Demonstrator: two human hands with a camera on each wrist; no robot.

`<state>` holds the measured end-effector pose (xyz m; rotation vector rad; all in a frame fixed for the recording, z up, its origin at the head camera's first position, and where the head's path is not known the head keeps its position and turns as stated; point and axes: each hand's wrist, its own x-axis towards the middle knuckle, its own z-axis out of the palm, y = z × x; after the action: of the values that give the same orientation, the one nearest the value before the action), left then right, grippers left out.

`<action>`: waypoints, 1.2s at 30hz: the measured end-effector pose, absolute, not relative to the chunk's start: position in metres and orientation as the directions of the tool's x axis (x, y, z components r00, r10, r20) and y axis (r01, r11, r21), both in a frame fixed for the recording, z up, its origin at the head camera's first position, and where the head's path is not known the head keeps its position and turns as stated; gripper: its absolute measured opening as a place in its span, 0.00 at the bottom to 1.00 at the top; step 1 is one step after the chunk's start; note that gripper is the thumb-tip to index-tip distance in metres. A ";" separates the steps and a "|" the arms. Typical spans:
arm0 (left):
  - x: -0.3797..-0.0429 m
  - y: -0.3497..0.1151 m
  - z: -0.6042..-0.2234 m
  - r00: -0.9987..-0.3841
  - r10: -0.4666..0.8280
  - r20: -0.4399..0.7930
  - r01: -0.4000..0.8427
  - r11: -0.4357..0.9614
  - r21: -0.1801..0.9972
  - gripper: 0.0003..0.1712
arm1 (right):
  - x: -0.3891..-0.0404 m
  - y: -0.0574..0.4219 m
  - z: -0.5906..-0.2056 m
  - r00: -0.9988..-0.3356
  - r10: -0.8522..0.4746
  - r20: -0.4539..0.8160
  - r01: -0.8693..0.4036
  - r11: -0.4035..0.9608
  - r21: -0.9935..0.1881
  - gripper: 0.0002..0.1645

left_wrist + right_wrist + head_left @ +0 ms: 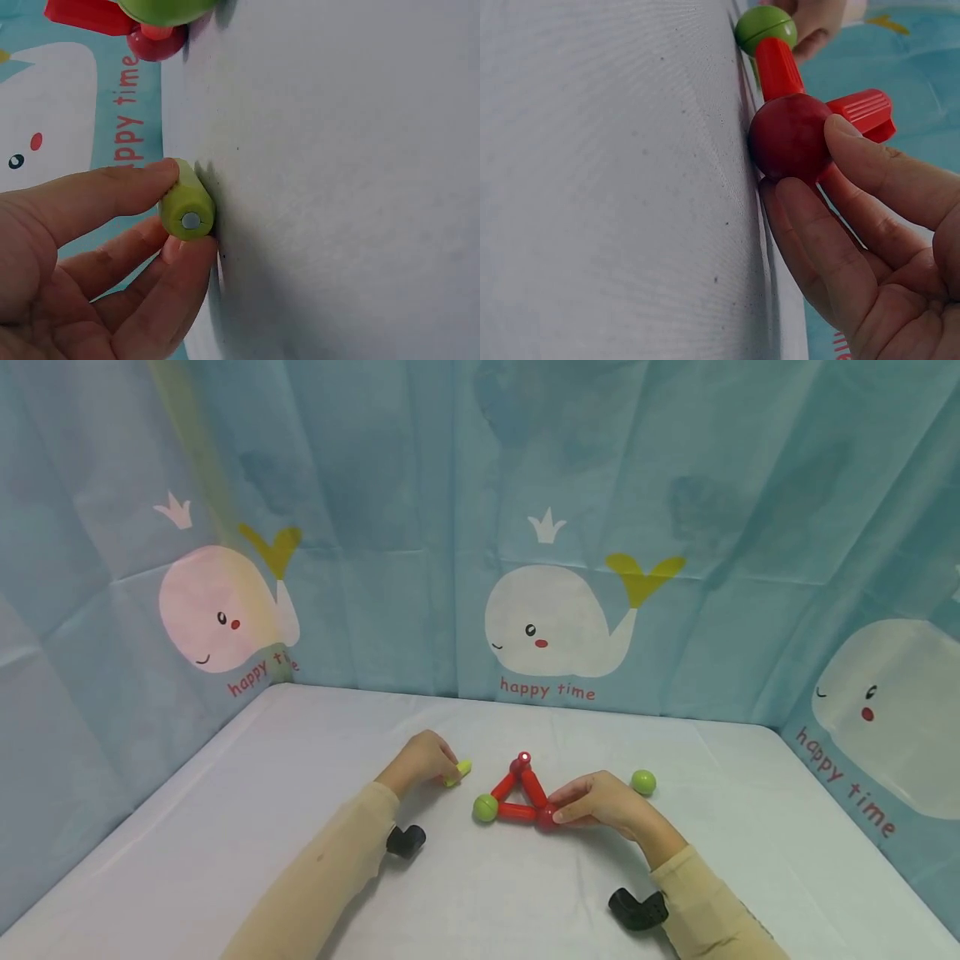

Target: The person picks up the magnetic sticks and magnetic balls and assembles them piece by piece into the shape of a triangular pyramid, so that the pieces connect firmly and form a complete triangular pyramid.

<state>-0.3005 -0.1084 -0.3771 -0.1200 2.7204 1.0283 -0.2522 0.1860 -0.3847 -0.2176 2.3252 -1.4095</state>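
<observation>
In the head view my left hand pinches a short yellow-green rod between thumb and fingers, low over the white table. Its round end, with a grey metal dot, faces the left wrist camera. To the right lies a triangle of red rods joined by balls: a green ball at the left corner and red ones at the others. My right hand holds the near right red ball with thumb and fingertips. At the far corner, a red rod end with a pale centre points upward.
A loose green ball lies on the table just behind my right hand. A light blue curtain printed with whales surrounds the table's back and sides. Black curved pieces sit at both wrists.
</observation>
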 end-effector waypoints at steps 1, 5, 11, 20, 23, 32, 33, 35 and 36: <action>-0.299 -0.108 -0.378 -0.970 0.004 -0.244 -0.160 0.745 0.647 0.10 | -0.252 0.186 -0.385 -0.904 -0.337 -0.264 0.078 0.476 -0.876 0.17; -0.294 -0.109 -0.381 -0.967 0.002 -0.254 -0.181 0.695 0.696 0.12 | -0.252 0.186 -0.385 -0.905 -0.335 -0.263 0.079 0.474 -0.877 0.17; -0.286 -0.105 -0.386 -0.961 0.042 -0.272 -0.192 0.606 0.772 0.14 | -0.252 0.185 -0.386 -0.903 -0.329 -0.275 0.093 0.475 -0.875 0.17; -0.281 -0.100 -0.384 -0.969 0.020 -0.247 -0.197 0.542 0.817 0.15 | -0.252 0.184 -0.383 -0.908 -0.312 -0.279 0.101 0.482 -0.870 0.17; -0.278 -0.098 -0.383 -0.972 0.040 -0.230 -0.174 0.532 0.829 0.16 | -0.252 0.184 -0.383 -0.908 -0.312 -0.280 0.103 0.480 -0.871 0.17; -0.269 -0.089 -0.379 -0.977 0.175 -0.120 -0.033 0.433 0.901 0.17 | -0.252 0.183 -0.383 -0.912 -0.299 -0.280 0.109 0.482 -0.869 0.17; -0.268 -0.088 -0.379 -0.976 0.186 -0.111 -0.022 0.424 0.906 0.17 | -0.252 0.183 -0.383 -0.912 -0.300 -0.279 0.108 0.481 -0.870 0.17; -0.267 -0.085 -0.379 -0.975 0.200 -0.099 -0.009 0.405 0.914 0.16 | -0.252 0.183 -0.383 -0.913 -0.301 -0.277 0.107 0.479 -0.871 0.17; -0.266 -0.084 -0.379 -0.974 0.205 -0.097 -0.006 0.402 0.916 0.15 | -0.252 0.184 -0.383 -0.913 -0.301 -0.276 0.106 0.479 -0.871 0.17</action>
<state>-0.2663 -0.0840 -0.3790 0.1764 2.4626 1.6095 -0.2519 0.1837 -0.3829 -0.1630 2.3374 -1.4166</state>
